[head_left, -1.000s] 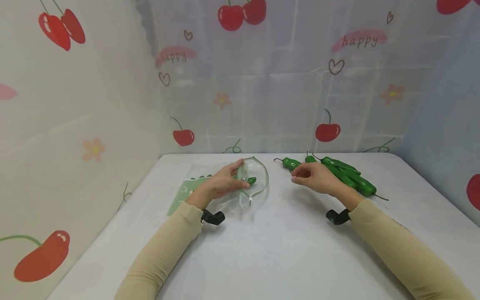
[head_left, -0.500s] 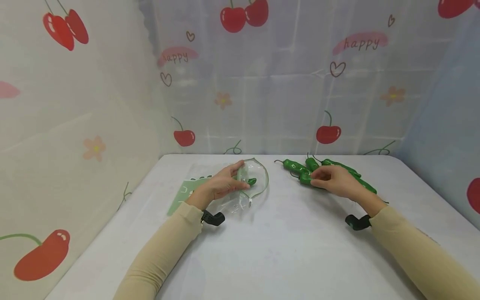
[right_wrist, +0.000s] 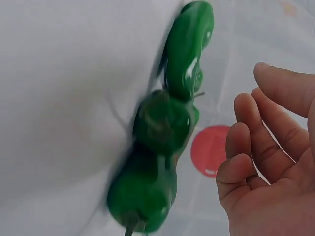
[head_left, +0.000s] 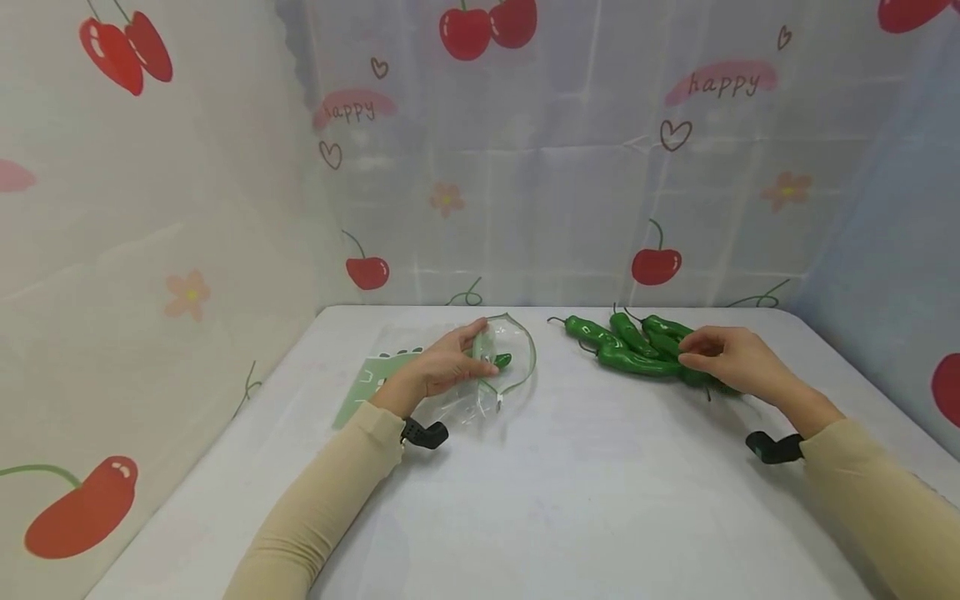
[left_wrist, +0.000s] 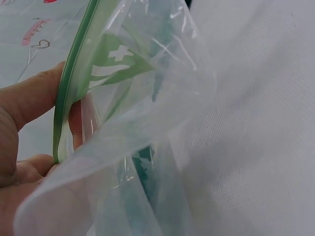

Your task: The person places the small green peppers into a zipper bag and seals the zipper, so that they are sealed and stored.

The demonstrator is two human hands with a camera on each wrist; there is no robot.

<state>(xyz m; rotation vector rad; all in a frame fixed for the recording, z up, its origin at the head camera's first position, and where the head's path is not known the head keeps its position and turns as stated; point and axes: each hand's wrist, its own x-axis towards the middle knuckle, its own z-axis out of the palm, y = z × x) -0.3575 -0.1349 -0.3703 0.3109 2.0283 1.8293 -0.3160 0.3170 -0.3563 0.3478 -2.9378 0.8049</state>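
My left hand (head_left: 446, 364) grips the rim of a clear zip bag (head_left: 468, 406) with a green zip strip (left_wrist: 64, 103), thumb on one side and fingers on the other. The bag's mouth gapes toward the right. A green chili pepper (head_left: 503, 360) shows inside that mouth. Over the right end of a pile of glossy green chili peppers (head_left: 636, 362) hovers my right hand (head_left: 738, 360), its fingers loosely bent and nothing between them. In the right wrist view several chili peppers (right_wrist: 184, 54) lie to the left of the fingers (right_wrist: 241, 137), a gap apart.
The white table (head_left: 555, 500) ends at a back edge against a curtain (head_left: 525, 225) printed with cherries. A green printed panel (head_left: 360, 392) of the bag lies left of my left hand. Each wrist carries a black camera mount (head_left: 772, 448).
My right hand has moved rightward along the pepper pile, uncovering chili peppers on its left side. The left hand and the bag have stayed in place.
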